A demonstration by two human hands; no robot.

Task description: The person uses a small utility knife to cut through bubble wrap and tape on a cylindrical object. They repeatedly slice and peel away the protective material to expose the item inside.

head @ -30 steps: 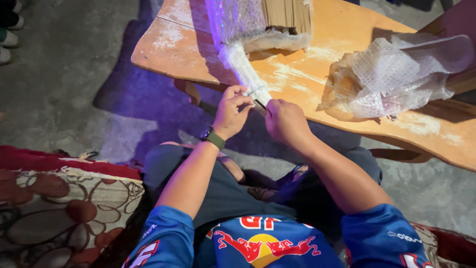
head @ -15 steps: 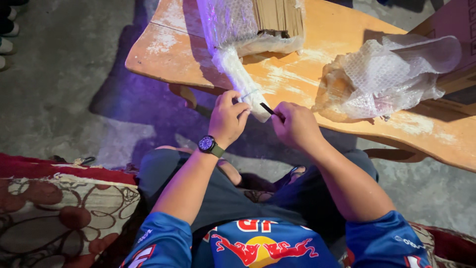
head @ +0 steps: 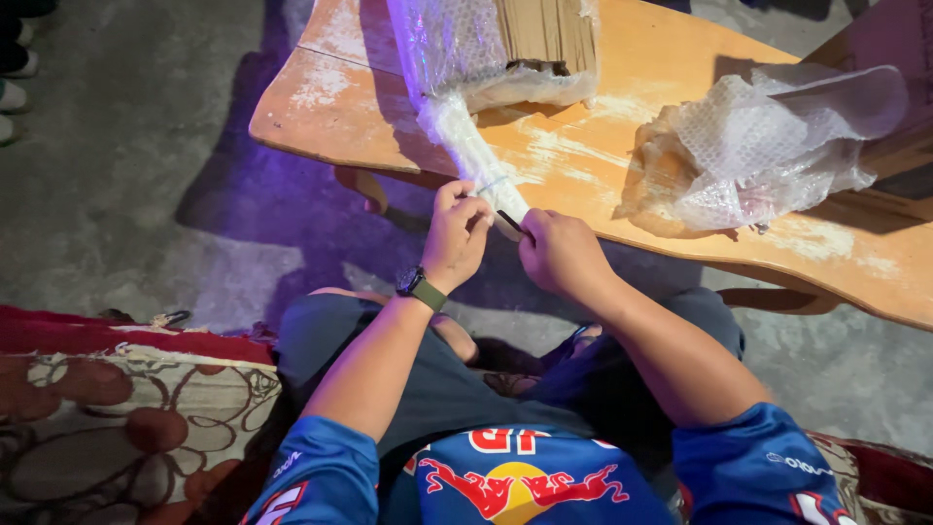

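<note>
Both hands shifted slightly upward since earlier: left hand (head: pixel 455 236) grip pinches bubble-wrap tail (head: pixel 483 165) at desk (head: pixel 340 97) edge, right hand (head: pixel 559 255) grip clenches dark blade (head: pixel 511 223); bundle remains mostly wrapped.

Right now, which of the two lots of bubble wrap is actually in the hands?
The twisted bubble-wrap tail hanging off the wrapped cardboard bundle: the left hand pinches its end, the right hand holds a thin dark tool there. The crumpled wrap lies untouched.
</note>
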